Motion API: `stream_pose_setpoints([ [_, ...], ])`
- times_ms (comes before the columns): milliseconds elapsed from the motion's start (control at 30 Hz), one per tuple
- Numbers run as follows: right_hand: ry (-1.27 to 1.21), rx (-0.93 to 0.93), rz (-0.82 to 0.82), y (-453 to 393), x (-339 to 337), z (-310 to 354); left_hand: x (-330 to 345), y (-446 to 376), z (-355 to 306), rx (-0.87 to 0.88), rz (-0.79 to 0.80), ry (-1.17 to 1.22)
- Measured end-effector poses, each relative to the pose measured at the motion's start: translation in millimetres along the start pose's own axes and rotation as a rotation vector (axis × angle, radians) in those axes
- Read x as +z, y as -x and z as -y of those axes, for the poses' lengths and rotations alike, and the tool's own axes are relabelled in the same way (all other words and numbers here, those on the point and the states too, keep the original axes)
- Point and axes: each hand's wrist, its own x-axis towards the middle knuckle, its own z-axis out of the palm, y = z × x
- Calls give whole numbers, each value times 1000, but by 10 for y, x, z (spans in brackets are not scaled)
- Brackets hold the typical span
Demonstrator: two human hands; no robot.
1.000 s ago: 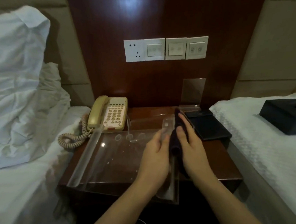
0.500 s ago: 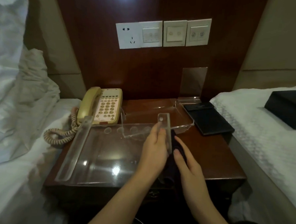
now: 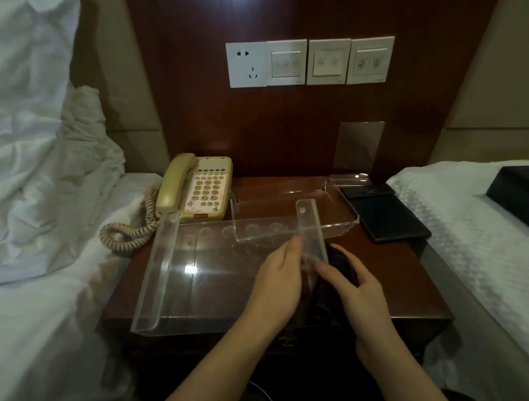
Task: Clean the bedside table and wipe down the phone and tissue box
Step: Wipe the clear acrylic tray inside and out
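Bedside table [image 3: 406, 281]: dark wood, centre of the frame, between 2 beds; its top carries the phone, 2 clear trays and a dark flat pad.
Large acrylic tray [image 3: 210, 277]: clear, lies flat across the table's front half; raised side walls at its left and right.
Phone [image 3: 201, 189]: beige corded set, upper left of the table top, handset on its cradle, coiled cord trailing off the left edge. Not yet being wiped.
Tissue box [image 3: 520, 201]: dark box at the right edge of the frame, on the right bed, well apart from the table.
Small acrylic tray [image 3: 287, 213]: clear, behind the large one, near the wall.
Left hand [image 3: 279, 277]: lower centre; thumb and fingers pinch the large tray's right wall to steady it.
Right hand [image 3: 356, 292]: just right of that wall; fingers extended and pressed on the cloth.
Cloth [image 3: 342, 262]: dark, bunched under the right hand against the wall's outer face.
Step in hand: judged as wiping the large tray's right wall, 1 part of cleaning the table.
Next move: likely calls for running the cloth along the wall's full length while the left hand braces it, then moving to the phone.
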Motion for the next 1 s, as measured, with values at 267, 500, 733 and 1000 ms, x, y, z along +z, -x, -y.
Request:
stream_pose_setpoints([
  [267,8,-18,-87,-19,31,-36,-616,365,129,347,-253,-648],
  [500,57,-50,-103,26,51,-17,-976,300,150,406,-454,-969],
  [733,82,-55,-85,-4,94,29,-1657,188,242,-144,-411,-539],
  [1000,495,-342,-11,88,164,56,-1775,144,429,-116,-297,-49],
])
